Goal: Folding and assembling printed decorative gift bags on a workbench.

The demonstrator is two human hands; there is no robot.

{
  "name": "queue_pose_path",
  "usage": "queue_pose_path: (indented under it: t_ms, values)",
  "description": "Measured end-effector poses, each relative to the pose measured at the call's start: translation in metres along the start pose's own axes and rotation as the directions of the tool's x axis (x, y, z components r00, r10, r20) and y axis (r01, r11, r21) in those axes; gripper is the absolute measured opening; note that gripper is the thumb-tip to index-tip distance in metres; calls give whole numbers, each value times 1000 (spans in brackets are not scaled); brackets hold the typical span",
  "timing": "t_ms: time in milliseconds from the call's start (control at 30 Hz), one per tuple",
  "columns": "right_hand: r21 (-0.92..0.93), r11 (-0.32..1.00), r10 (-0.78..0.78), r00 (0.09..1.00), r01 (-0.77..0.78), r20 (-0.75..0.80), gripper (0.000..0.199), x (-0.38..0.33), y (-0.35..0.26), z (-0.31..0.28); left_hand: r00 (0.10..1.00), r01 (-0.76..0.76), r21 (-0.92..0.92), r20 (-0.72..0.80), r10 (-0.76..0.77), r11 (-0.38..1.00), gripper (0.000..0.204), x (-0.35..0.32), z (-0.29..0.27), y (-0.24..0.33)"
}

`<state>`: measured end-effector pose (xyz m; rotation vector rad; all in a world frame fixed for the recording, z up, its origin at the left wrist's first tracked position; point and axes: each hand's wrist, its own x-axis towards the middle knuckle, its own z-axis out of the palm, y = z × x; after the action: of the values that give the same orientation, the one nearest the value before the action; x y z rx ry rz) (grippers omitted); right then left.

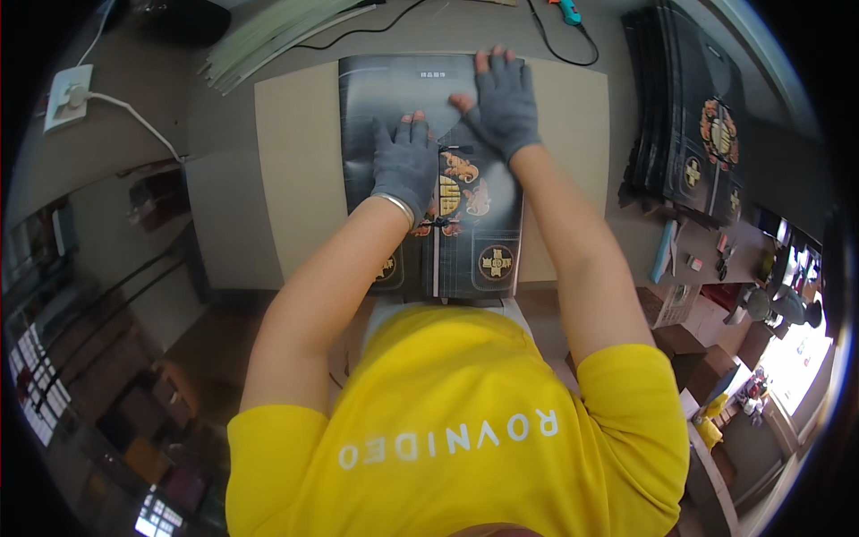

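A black printed paper sheet [385, 85] with gold and orange ornaments, perhaps a flattened paper bag, lies on a beige board [300, 170]. Folded flaps run down its lower half and meet near the middle. My left hand [407, 166], in a grey glove with bare fingertips, rests on the sheet's left-middle part, fingers stretched forward. My right hand [506, 103], gloved alike, lies spread over the upper right edge, its thumb pointing left across the sheet. Both hands appear to press flat, and neither grasps anything.
Matching black printed pieces [689, 125] stand stacked at the right. Pale thin strips [268, 40] lie at the far left. A teal-handled tool [570, 12] with a black cord is at the far edge. A white plug and socket [70, 98] sit at the left.
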<state>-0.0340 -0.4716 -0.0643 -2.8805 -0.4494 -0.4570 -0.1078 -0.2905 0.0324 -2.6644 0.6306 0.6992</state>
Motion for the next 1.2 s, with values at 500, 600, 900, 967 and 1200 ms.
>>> queue_pose_path:
  t_ms: [500,600,900,967,1200]
  values:
    - [245,949,-280,893,200,352,93,-136,-25,-76,991,20,9,-132,-19,1000,116,1,10,-2]
    - [264,940,-325,798,216,507,87,-249,-50,-115,994,9,16,-110,-7,1000,113,2,3,-4]
    - [329,907,124,913,-264,388,31,-179,-90,-115,976,-81,-111,-210,56,991,123,-9,21,-27]
    - [332,939,79,996,-88,39,35,-127,-86,-71,967,-87,-132,-248,52,987,125,-8,28,-27]
    - [-65,987,155,983,-149,100,56,-80,-98,-22,846,-390,-280,-486,221,877,122,8,53,-54]
